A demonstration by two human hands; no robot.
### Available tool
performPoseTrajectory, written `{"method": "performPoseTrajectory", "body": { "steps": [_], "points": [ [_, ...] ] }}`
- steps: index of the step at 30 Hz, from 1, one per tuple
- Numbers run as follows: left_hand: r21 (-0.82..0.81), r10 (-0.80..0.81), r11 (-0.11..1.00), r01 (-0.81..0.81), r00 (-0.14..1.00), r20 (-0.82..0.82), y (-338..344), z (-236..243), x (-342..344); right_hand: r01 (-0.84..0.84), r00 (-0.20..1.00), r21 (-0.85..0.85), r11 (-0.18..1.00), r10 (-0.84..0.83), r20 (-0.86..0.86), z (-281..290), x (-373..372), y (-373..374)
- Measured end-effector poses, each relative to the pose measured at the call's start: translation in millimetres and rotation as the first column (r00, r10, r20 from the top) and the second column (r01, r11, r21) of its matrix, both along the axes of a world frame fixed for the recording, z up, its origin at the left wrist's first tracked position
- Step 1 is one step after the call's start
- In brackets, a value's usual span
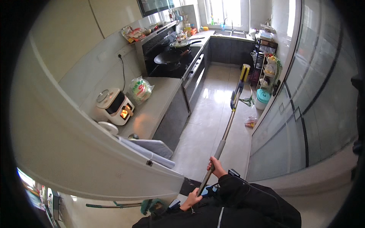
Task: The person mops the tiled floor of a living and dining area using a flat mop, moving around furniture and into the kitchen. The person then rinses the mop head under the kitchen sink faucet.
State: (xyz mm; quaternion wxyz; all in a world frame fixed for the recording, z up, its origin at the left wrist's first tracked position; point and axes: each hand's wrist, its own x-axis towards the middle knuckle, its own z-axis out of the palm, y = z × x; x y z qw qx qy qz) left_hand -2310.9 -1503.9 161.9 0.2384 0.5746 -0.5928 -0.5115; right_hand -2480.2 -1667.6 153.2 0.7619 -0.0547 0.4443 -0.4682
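Observation:
A long-handled mop (228,127) slants away from me through the kitchen doorway. Its yellow-and-dark head (244,73) appears raised at the far end; whether it touches anything I cannot tell. My right hand (216,167) is wrapped round the pole just below the grey sleeve (219,149). Lower down, close to my body, my left hand (192,200) grips the pole near its end. Both arms are in black sleeves.
Along the left runs a counter (161,89) with a white air fryer (115,106), a plastic bag (140,90) and a wok (167,57). At right stand a rack (266,49), a teal-lidded bucket (262,98) and a glass sliding door (300,110). A green broom (150,206) lies lower left.

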Motion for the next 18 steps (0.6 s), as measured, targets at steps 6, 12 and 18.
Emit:
{"method": "performPoseTrajectory", "body": {
  "steps": [6,12,18],
  "points": [
    [-0.107,0.045,0.993,-0.041,0.998,0.041,-155,-8,-68,-0.007,0.993,-0.103,0.995,-0.005,-0.116,-1,-68,-165],
    [-0.141,0.011,0.99,-0.012,1.0,-0.012,-363,-22,-117,0.161,0.979,-0.174,0.972,-0.179,-0.093,14,-122,-372],
    [-0.146,-0.042,0.989,0.039,0.999,-0.018,-554,11,-159,0.222,0.957,-0.427,0.877,-0.28,-0.078,50,-188,-570]
  ]
}}
